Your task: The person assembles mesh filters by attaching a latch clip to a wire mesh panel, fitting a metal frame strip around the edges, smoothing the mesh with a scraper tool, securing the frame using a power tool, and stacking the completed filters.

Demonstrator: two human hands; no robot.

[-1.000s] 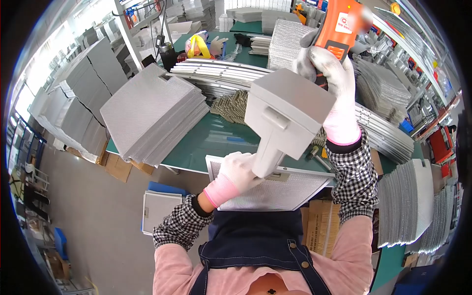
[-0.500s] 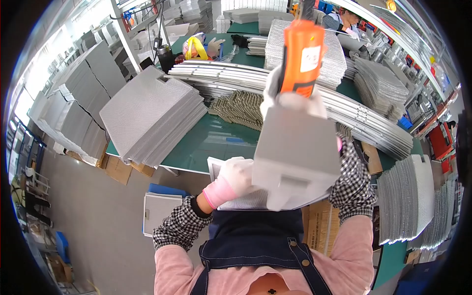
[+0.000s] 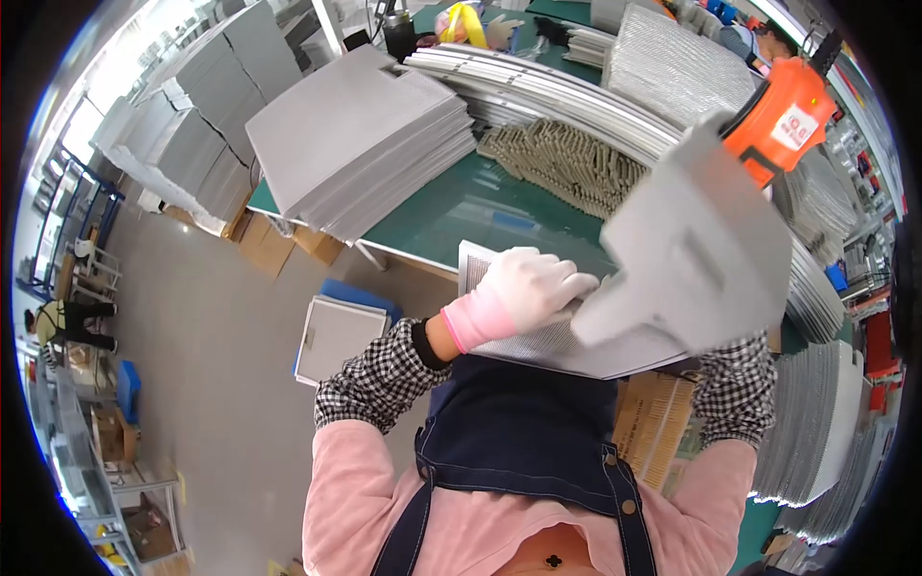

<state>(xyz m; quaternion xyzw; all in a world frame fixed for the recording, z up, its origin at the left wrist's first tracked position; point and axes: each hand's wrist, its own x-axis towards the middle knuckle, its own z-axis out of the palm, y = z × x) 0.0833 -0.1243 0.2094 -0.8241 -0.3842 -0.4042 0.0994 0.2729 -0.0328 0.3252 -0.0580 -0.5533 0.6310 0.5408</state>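
Observation:
My left hand (image 3: 528, 291), in a white glove with a pink cuff, rests over a framed mesh panel (image 3: 567, 357). Its fingers are curled together; whatever they hold is hidden. The panel lies in front of my apron at the table's edge. Close to the camera hangs a large tilted tool with a grey housing and an orange body (image 3: 789, 123), covering the panel's right part. My checked right sleeve leads up behind this tool. The right hand itself is hidden now, but half a second ago its glove was wrapped round the orange part.
A stack of grey mesh sheets (image 3: 355, 125) stands on the green table (image 3: 413, 226). Beyond the tool lie a heap of small brownish strips (image 3: 567, 165) and long metal profiles (image 3: 538, 82). More sheets (image 3: 816, 413) stand at right. Framed panels (image 3: 341, 336) lie low at left.
The orange-and-grey tool has swung right and tilted, with my right arm beside it. My left hand shows further up and right. The whole view has shifted as my head moved.

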